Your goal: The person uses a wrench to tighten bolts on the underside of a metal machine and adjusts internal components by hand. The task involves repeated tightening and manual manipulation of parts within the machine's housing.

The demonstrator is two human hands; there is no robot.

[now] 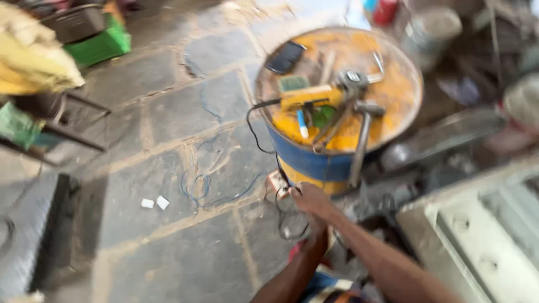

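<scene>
Two forearms stretch forward from the lower edge. Right hand (311,200) lies over the left hand, hiding it; both finger positions are too blurred to tell, among black cables (286,221) just below the blue-and-yellow drum (314,163).

This looks like a messy workshop, because a blue and yellow drum (331,160) on the right is covered with metal tools (359,120), thin wires (213,188) lie on the dusty stone floor (168,112), and junk is piled at the far edges.
</scene>
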